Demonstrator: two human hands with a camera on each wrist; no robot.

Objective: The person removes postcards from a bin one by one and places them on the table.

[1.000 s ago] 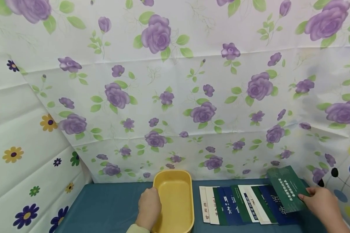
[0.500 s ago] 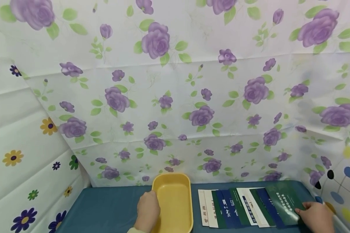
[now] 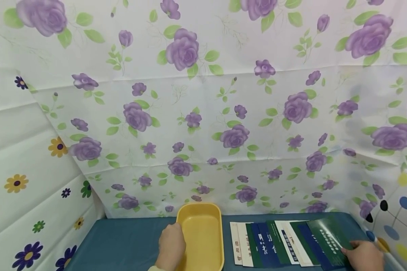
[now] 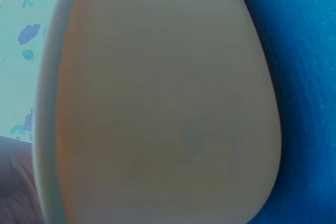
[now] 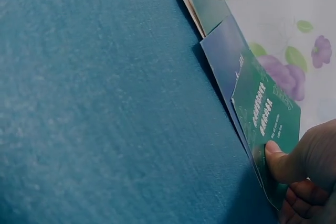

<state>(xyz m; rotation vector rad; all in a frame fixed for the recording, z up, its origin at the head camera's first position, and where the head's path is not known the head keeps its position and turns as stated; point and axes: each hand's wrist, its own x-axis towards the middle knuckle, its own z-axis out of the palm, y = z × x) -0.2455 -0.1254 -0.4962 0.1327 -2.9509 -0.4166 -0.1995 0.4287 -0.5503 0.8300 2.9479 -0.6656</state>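
A yellow plastic tray [image 3: 203,241] stands in the middle of the table in the head view. My left hand [image 3: 172,245] grips its left rim with curled fingers. The left wrist view is filled by the tray's outer wall [image 4: 168,98], and a bit of the hand [image 4: 18,187] shows at the lower left. At the right end of an overlapping row of cards, my right hand [image 3: 363,256] pinches a dark green card [image 3: 328,237] with pale printed characters. The right wrist view shows the thumb [image 5: 278,161] on this card's face; it overlaps a blue card [image 5: 226,51].
Several white, green and blue cards [image 3: 264,242] lie fanned right of the tray. The blue-green table [image 3: 129,241] meets flowered sheets [image 3: 203,180] at its back, with more patterned sheets on both sides.
The green card has come down from a raised tilt onto the right end of the row, the right hand lowering with it. The left hand keeps its grip on the tray.
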